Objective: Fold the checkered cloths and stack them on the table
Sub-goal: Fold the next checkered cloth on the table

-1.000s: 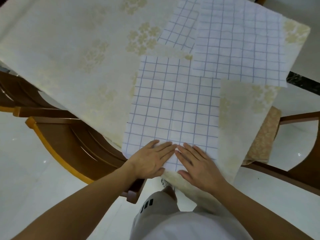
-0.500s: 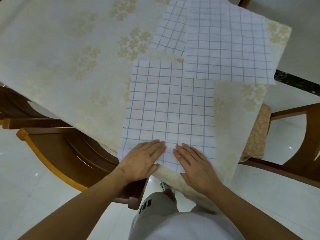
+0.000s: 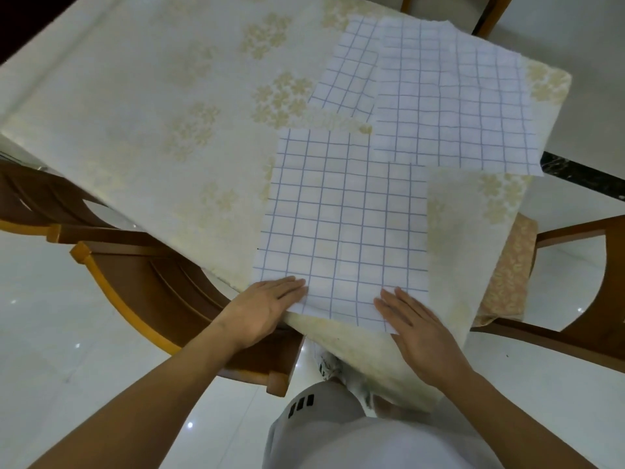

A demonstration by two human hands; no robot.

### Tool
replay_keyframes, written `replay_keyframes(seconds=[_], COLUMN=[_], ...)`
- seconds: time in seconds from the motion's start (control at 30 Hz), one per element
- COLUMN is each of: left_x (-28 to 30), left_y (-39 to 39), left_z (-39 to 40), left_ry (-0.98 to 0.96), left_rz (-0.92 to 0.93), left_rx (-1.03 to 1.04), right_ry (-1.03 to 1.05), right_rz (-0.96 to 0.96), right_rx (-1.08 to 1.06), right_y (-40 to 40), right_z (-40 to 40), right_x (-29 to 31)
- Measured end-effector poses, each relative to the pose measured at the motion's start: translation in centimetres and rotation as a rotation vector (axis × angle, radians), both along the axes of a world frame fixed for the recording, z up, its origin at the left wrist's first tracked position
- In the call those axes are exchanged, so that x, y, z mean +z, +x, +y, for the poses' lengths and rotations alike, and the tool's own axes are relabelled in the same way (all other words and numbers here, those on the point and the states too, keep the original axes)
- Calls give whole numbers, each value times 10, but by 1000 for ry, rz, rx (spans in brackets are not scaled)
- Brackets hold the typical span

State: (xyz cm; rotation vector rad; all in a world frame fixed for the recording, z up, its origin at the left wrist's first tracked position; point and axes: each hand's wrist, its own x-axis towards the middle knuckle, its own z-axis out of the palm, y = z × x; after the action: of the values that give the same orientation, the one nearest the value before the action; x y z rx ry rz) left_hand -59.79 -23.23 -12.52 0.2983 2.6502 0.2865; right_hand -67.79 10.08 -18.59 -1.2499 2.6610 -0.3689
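I stand at the corner of a table (image 3: 135, 96) covered by a cream tablecloth (image 3: 203, 157) printed with pale gold flower clusters, its edge hanging down toward my legs. The floor (image 3: 50, 333) is glossy white tile with small reflected lights. A wooden chair (image 3: 162, 286) with an orange-trimmed curved back is pushed in at my left, and another chair with a beige patterned seat cushion (image 3: 507, 275) sits at my right; a third chair back shows at the far side of the table. The nearest checkered cloth (image 3: 345, 225), white with thin blue grid lines, lies flat in front of me with its near edge right at the table's rim. Two more checkered cloths (image 3: 449, 106) lie spread beyond it near the far right corner, one overlapping the other, and the closer of them just overlaps the far right corner of the near cloth. My left hand (image 3: 260, 309) lies flat, fingers straight and together, pressing the near left corner of the cloth. My right hand (image 3: 416, 326) is also flat, fingers extended, pressing the near right corner. The two hands are well apart along that edge.
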Motion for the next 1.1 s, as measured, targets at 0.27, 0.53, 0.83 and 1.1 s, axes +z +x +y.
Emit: replay_keyframes(seconds=[0.27, 0.53, 0.83, 1.1], left_x=[27, 53, 75, 72], left_y=[19, 39, 64, 18], left_z=[15, 45, 74, 57], left_ry=[20, -19, -25, -143], left_rz=[2, 131, 188, 228], left_rx=[100, 96, 92, 109], right_ry=[-43, -136, -108, -146], right_rz=[-63, -131, -406, -241], right_rx=[95, 144, 191, 141], right_y=[9, 5, 2, -44], right_z=[29, 50, 77, 44], right_x=[12, 37, 61, 79])
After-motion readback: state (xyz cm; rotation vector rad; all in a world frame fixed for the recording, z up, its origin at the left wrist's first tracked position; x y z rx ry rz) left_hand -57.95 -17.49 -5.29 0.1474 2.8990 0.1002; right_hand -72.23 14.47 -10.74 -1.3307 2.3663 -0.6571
